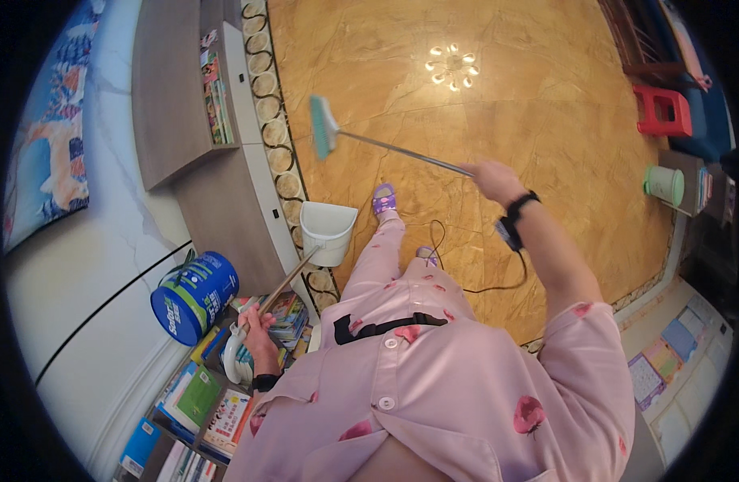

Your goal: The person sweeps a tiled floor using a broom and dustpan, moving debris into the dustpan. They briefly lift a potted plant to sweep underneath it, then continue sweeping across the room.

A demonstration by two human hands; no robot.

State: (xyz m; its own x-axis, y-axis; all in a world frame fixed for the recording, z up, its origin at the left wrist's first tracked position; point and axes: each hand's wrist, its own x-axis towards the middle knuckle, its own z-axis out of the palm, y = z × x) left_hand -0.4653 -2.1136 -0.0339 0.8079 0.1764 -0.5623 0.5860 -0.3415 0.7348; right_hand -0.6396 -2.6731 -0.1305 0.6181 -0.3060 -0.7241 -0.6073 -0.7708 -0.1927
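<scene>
My right hand (496,181) is closed round the metal handle of a broom (405,152). The broom's head, white with teal bristles (319,128), is over the tiled floor to the upper left, slightly blurred. My left hand (258,328) grips the brown handle of a long-handled dustpan (277,292), close to the shelf of books. The dustpan's white scoop (328,232) lies at the lower end of that handle, beside the cabinet and left of my slippered foot (384,200).
A wooden cabinet (222,217) and a patterned floor border run along the left. A blue tub (195,298) stands by bookshelves (192,400). At the right are a red plastic stool (663,111) and a pale green-rimmed bin (664,185). A cable (496,289) hangs from my right wrist.
</scene>
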